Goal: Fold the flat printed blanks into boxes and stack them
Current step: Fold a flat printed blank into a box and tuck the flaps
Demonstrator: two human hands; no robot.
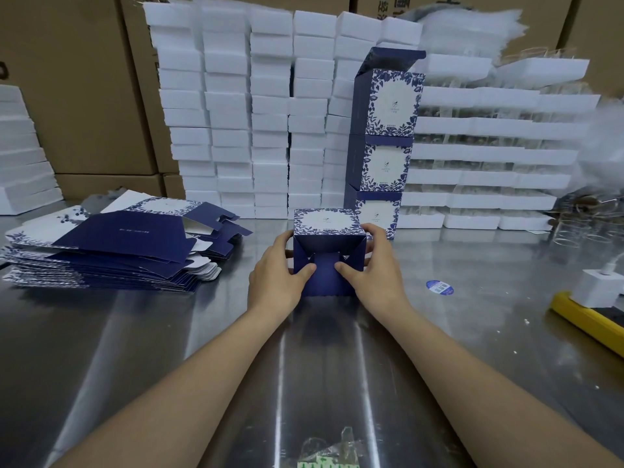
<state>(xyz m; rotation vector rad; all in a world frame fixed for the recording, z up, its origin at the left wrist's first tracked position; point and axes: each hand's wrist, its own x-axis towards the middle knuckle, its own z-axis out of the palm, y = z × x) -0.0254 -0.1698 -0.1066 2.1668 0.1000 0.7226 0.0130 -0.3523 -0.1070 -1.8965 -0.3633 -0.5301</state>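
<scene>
A blue and white printed box (327,231) lies on its side on the steel table (135,332), its folded bottom flaps facing me. My left hand (275,275) grips its left side, thumb pressing the bottom flaps. My right hand (373,265) grips the right side, thumb on the flaps too. A pile of flat printed blanks (111,244) lies at the left. Behind the box stands a stack of three folded boxes (385,146), the top one with its lid flap open.
White foam blocks (253,113) are stacked in columns along the back, with white trays (483,157) to the right and cardboard cartons (77,96) behind. A yellow power strip (587,319) with a white plug lies at the right edge. A round sticker (439,287) lies on the table.
</scene>
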